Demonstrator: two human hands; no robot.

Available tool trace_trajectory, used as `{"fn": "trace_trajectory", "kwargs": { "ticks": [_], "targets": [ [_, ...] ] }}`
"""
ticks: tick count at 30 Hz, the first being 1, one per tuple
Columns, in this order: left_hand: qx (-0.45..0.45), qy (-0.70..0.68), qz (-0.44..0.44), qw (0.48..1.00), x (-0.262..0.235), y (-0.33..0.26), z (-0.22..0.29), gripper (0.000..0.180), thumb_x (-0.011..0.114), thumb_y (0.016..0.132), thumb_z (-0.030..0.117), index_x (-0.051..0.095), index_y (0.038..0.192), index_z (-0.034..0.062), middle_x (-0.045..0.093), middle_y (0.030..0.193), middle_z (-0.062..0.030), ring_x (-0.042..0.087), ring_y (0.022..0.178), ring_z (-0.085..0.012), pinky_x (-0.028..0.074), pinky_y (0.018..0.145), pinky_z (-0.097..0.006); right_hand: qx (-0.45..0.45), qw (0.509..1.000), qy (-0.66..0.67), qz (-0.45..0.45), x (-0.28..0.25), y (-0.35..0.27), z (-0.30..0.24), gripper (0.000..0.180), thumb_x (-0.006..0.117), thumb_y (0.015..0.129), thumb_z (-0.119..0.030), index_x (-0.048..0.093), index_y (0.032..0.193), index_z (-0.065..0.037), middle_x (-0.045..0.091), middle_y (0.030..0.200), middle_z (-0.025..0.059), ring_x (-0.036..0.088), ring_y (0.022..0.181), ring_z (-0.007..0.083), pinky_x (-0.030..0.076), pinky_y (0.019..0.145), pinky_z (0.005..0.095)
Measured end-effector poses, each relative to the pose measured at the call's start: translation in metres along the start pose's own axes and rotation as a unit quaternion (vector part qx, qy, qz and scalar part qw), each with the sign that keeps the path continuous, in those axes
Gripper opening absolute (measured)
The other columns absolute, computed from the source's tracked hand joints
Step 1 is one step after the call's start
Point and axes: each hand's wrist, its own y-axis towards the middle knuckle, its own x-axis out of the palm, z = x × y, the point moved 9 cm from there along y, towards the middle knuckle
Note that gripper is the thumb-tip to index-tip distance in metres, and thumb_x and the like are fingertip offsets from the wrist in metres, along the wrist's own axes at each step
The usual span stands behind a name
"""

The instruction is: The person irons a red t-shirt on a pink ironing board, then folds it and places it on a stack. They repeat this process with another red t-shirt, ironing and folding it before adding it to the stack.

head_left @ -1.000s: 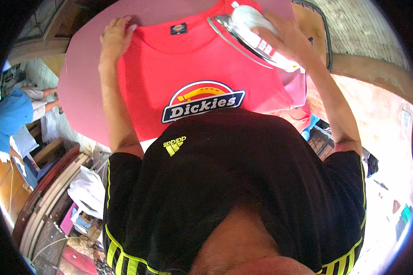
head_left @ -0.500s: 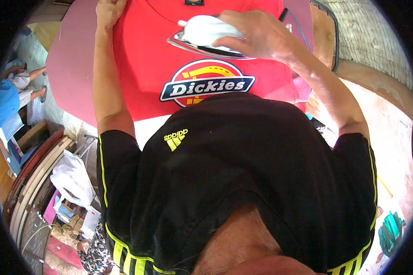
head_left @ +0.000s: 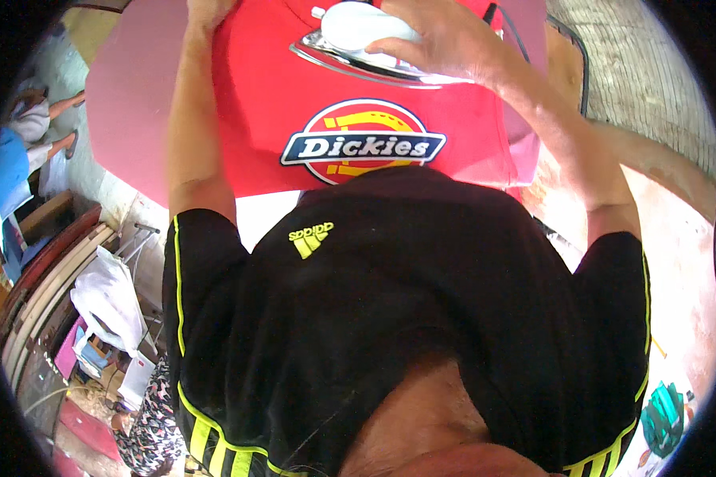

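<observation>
A red T-shirt (head_left: 254, 143) lies spread on a mauve padded ironing surface (head_left: 127, 119), its printed badge in blue, yellow and white facing up. My right hand (head_left: 441, 40) is closed round a white and chrome iron (head_left: 366, 28), which rests on the shirt above the badge, its tip pointing left. At the shirt's far left edge is my left hand (head_left: 211, 9); the top of the picture cuts off its fingers, so whether it grips the cloth is hidden. A dark cord (head_left: 513, 32) runs behind my right wrist.
On the left, folded boards (head_left: 64, 254) lean near a white plastic bag (head_left: 107, 298). A person in blue (head_left: 8, 171) sits beyond them, and patterned cloth (head_left: 153, 425) shows at lower left. A green bundle (head_left: 663, 417) lies at lower right.
Both hands have shifted slightly farther away, and my left hand also to the right, its fingers leaving the picture. The iron has moved up a little from the badge, still in my right hand.
</observation>
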Motion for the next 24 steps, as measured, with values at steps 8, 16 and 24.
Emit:
{"fn": "trace_trajectory", "kwargs": {
  "ticks": [8, 16, 24],
  "targets": [
    [0.009, 0.066, -0.036, 0.997, 0.001, 0.007, 0.01, 0.024, 0.071, 0.091, 0.028, 0.072, 0.094, 0.0044, 0.07, 0.08, -0.0143, 0.067, 0.074, -0.0241, 0.051, 0.069, -0.038, 0.074, 0.992, 0.077, 0.06, 0.015, 0.05, -0.022, 0.059, 0.064, 0.094, -0.049, 0.061, 0.109, 0.007, 0.071, 0.083, 0.0222, 0.072, 0.071, 0.0349, 0.055, 0.065, 0.0437],
    [-0.044, -0.022, -0.071, 0.996, -0.024, 0.008, -0.012, 0.03, 0.068, 0.094, 0.03, 0.071, 0.108, 0.0033, 0.072, 0.085, -0.0096, 0.065, 0.078, -0.0173, 0.053, 0.076, -0.032, 0.097, 0.978, 0.093, 0.16, 0.011, 0.106, -0.015, 0.05, 0.055, 0.099, -0.039, 0.061, 0.107, 0.01, 0.066, 0.095, 0.0351, 0.065, 0.092, 0.0504, 0.05, 0.078, 0.0569],
    [-0.036, -0.01, -0.009, 0.999, -0.046, -0.006, -0.038, 0.018, 0.067, 0.093, 0.02, 0.073, 0.1, 0.005, 0.073, 0.089, -0.0133, 0.07, 0.08, -0.0246, 0.055, 0.075, -0.037, 0.227, 0.936, 0.181, 0.196, 0.023, 0.142, 0.005, 0.057, 0.054, 0.1, -0.048, 0.058, 0.104, 0.009, 0.065, 0.077, 0.026, 0.068, 0.065, 0.0291, 0.052, 0.059, 0.0407]
  ]
}}
